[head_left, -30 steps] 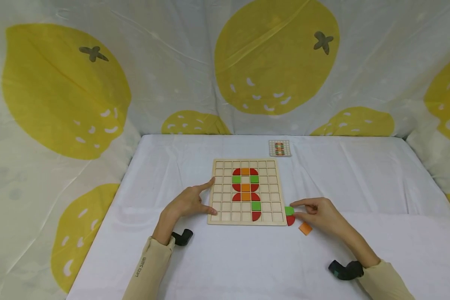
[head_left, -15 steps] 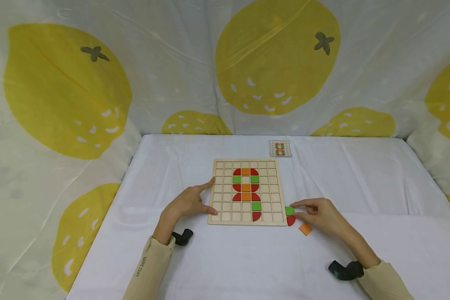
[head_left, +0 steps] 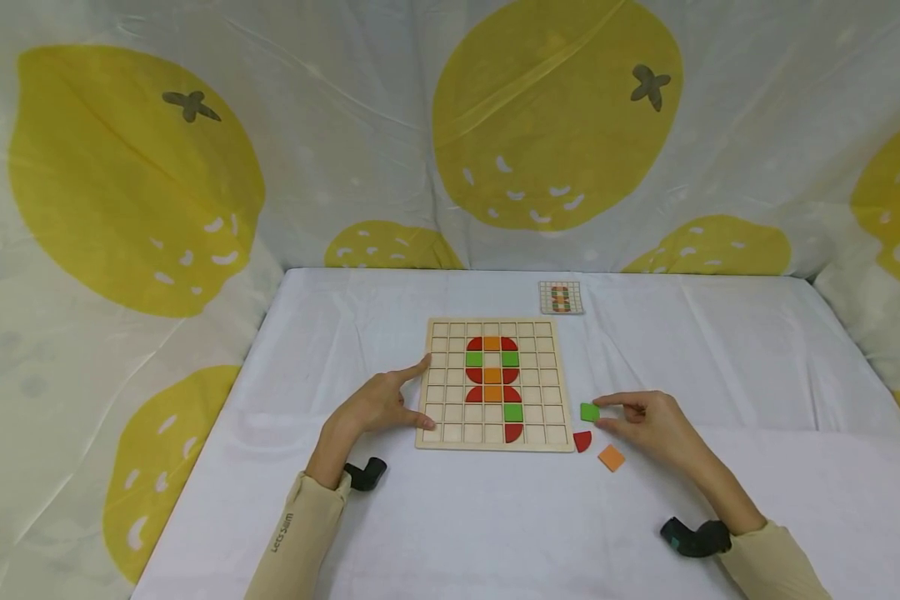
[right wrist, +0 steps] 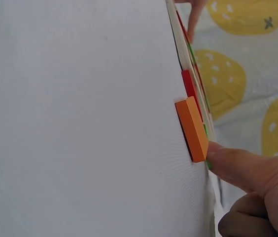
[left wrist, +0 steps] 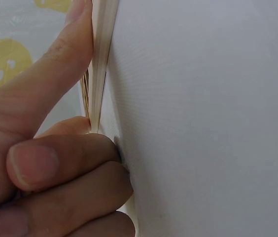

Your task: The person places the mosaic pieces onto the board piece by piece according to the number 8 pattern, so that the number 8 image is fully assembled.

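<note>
A square wooden grid board [head_left: 446, 396] lies on the white-covered table, with red, orange and green tiles set in some cells. My left hand [head_left: 375, 404] touches the board's left side, thumb on its near corner and index finger on the edge higher up. In the left wrist view the other fingers [left wrist: 75, 192] are curled below the board's rim. Right of the board, my right hand [head_left: 648, 421] pinches a green square tile [head_left: 589, 412] between thumb and index finger. A red quarter-round tile [head_left: 582, 442] and an orange square tile [head_left: 611, 457] lie loose nearby.
A small pattern card [head_left: 561, 297], printed with a similar coloured figure, lies behind the board. White cloth [head_left: 495, 525] covers the table. A lemon-print curtain [head_left: 360, 125] hangs behind and at the sides.
My right hand has moved slightly right and away from me with the green tile, off the red tile's edge, which now shows whole. The left hand and the board stay put.
</note>
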The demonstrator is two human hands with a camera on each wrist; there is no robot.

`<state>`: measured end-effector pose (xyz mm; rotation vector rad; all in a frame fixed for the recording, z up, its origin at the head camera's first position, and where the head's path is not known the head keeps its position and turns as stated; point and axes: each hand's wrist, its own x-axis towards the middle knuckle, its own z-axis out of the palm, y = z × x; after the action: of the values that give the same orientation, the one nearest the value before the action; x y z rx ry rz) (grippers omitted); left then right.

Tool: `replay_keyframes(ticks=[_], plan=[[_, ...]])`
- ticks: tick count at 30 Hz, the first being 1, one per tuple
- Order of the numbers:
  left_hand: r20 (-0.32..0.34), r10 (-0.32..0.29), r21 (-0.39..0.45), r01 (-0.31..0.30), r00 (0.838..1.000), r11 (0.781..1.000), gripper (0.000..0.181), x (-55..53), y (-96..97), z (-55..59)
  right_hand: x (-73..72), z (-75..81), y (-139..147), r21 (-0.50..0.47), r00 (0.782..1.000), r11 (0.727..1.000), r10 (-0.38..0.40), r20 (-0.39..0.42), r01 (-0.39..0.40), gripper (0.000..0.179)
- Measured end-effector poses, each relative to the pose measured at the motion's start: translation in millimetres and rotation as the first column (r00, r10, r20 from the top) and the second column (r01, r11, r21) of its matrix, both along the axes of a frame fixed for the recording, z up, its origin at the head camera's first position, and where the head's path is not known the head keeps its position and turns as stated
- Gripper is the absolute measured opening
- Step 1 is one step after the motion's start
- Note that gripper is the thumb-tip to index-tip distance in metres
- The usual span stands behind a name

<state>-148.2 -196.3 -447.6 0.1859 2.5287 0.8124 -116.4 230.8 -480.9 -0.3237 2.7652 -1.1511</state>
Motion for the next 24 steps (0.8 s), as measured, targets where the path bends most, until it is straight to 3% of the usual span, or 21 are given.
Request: replay_keyframes(ticks=[11, 24], plan=[[0.0, 0.002, 0.002, -0.002, 1.0, 1.0, 0.113, -0.5, 0.4, -0.5, -4.3, 7.1, -15.3, -0.059, 1.0, 0.998, -0.002, 0.006, 0.003, 0.026], [-0.001, 0.0, 0.018, 0.0, 1.0, 1.0, 0.113, 0.2, -0.5, -0.6, -11.0, 15.5, -90.6, -0.16, 0.987, 0.98, 0.135, 0.083, -0.121, 0.028]])
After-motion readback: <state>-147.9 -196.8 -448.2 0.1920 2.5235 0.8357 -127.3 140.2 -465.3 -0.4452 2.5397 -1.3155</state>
